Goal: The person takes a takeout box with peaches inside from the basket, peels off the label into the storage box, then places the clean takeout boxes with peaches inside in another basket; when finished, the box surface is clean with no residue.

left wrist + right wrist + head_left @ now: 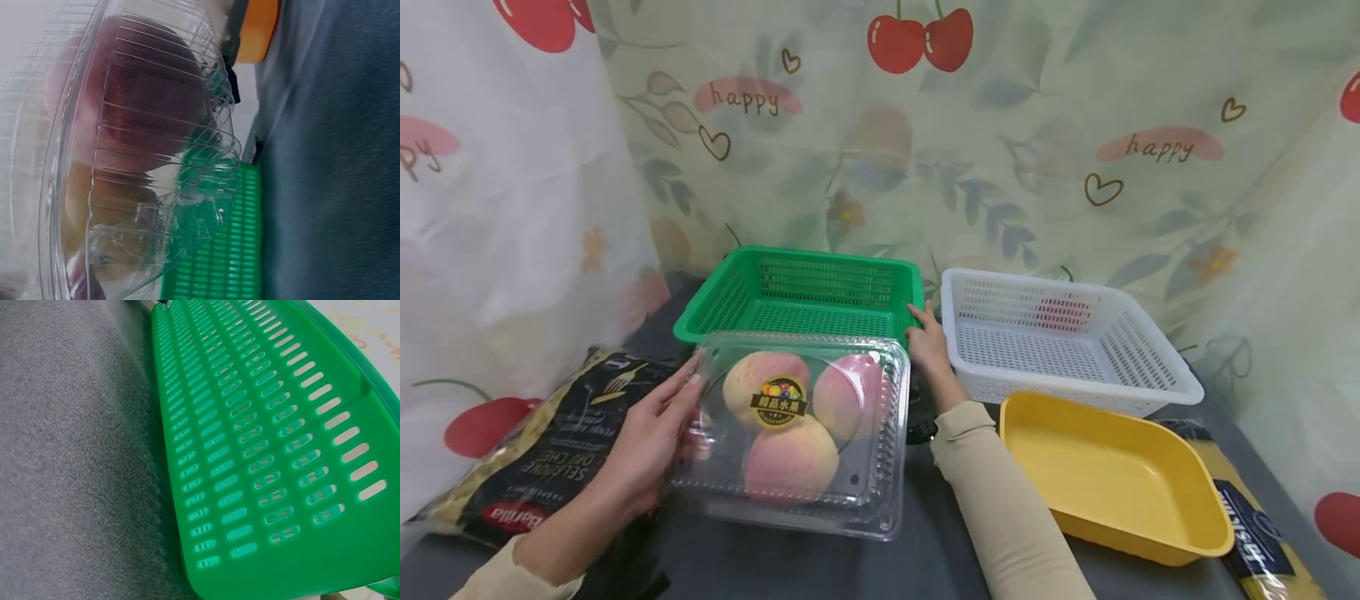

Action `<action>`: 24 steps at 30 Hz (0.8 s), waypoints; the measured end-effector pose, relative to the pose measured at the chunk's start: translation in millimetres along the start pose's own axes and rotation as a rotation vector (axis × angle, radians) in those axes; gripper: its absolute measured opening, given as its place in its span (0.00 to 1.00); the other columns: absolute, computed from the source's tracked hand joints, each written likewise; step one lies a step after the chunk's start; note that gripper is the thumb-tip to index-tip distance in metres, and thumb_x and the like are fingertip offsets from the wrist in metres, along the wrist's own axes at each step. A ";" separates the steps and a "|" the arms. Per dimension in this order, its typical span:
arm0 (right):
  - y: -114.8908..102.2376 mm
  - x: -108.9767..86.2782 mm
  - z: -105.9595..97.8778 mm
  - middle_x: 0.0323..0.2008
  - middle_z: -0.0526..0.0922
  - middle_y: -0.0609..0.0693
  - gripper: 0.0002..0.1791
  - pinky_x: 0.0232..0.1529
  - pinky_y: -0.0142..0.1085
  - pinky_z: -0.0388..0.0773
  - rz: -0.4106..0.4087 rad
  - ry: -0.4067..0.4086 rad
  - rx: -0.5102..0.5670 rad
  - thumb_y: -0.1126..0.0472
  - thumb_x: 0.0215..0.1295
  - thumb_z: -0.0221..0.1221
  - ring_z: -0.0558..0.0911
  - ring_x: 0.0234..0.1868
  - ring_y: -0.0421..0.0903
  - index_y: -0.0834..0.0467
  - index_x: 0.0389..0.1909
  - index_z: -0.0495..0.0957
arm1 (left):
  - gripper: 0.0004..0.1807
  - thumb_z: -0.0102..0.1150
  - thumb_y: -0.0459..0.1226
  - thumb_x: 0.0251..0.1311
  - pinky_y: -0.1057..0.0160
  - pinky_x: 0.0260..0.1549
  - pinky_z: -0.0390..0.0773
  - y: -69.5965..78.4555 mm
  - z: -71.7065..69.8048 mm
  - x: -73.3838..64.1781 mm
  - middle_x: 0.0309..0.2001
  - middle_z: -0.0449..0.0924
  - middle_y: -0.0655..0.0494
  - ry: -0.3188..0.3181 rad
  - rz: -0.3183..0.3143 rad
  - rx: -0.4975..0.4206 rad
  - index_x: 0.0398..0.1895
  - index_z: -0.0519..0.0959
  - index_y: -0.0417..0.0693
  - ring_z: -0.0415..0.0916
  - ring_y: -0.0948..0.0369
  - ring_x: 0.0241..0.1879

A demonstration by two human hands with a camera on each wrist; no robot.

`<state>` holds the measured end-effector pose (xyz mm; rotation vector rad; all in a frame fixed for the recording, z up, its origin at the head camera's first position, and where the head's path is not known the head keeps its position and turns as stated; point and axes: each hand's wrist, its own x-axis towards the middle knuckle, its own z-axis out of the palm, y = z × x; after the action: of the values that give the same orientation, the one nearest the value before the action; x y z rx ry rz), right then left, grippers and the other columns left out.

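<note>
My left hand (651, 437) grips the left edge of a clear plastic clamshell box (868, 508), which is tilted and held up above the table. Several pink-and-yellow peaches (793, 458) lie inside it, and a round black-and-gold label (779, 402) is on its lid. In the left wrist view the ribbed side of the box (106, 187) fills the left half. My right hand (931, 346) holds the right rim of a green slotted basket (831, 279) behind the box. The basket's slotted wall (250, 444) is close in the right wrist view, where the fingers are mostly hidden.
A white slotted basket (1075, 375) stands to the right, with a yellow tray (1105, 467) in front of it. A pasta bag (1255, 525) lies at the far right. A black Barilla bag (568, 442) rests at left on the grey tablecloth (936, 542). Printed curtains (850, 125) hang behind.
</note>
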<state>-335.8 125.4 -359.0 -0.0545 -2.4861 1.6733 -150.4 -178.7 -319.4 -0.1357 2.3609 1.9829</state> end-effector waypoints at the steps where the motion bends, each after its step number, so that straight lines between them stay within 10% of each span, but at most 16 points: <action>1: 0.0 0.2 0.2 0.74 0.44 0.52 0.31 0.72 0.46 0.47 -0.001 0.001 -0.006 0.69 0.59 0.44 0.46 0.74 0.53 0.58 0.67 0.62 | 0.34 0.39 0.58 0.66 0.66 0.24 0.78 -2.0 -0.6 -1.1 0.26 0.62 0.64 0.000 -0.012 0.002 0.73 0.46 0.68 0.68 0.68 0.21; 8: 0.0 -0.2 -0.5 0.74 0.44 0.51 0.31 0.72 0.45 0.47 -0.009 0.000 -0.044 0.69 0.60 0.44 0.47 0.74 0.52 0.57 0.67 0.62 | 0.34 0.37 0.58 0.66 0.65 0.26 0.78 -15.8 -3.3 -6.4 0.31 0.64 0.62 0.000 -0.166 0.022 0.73 0.44 0.67 0.69 0.67 0.24; 15: 0.6 0.0 -1.0 0.75 0.42 0.49 0.31 0.73 0.45 0.45 0.000 -0.014 -0.037 0.68 0.61 0.43 0.45 0.74 0.51 0.56 0.68 0.61 | 0.40 0.36 0.62 0.64 0.65 0.31 0.77 -29.0 -2.1 -11.3 0.63 0.62 0.39 -0.019 -0.207 0.146 0.74 0.44 0.57 0.72 0.67 0.38; 24: 0.6 -0.3 -1.8 0.75 0.42 0.49 0.30 0.73 0.44 0.45 -0.002 -0.025 -0.021 0.68 0.62 0.43 0.45 0.74 0.51 0.56 0.68 0.61 | 0.34 0.39 0.56 0.68 0.63 0.27 0.78 -41.8 2.4 -15.3 0.31 0.70 0.58 -0.022 -0.233 0.131 0.73 0.48 0.58 0.73 0.66 0.27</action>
<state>-335.3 127.3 -358.9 -0.0330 -2.5211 1.6580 -130.9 -183.0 -359.2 -0.3625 2.3305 1.7128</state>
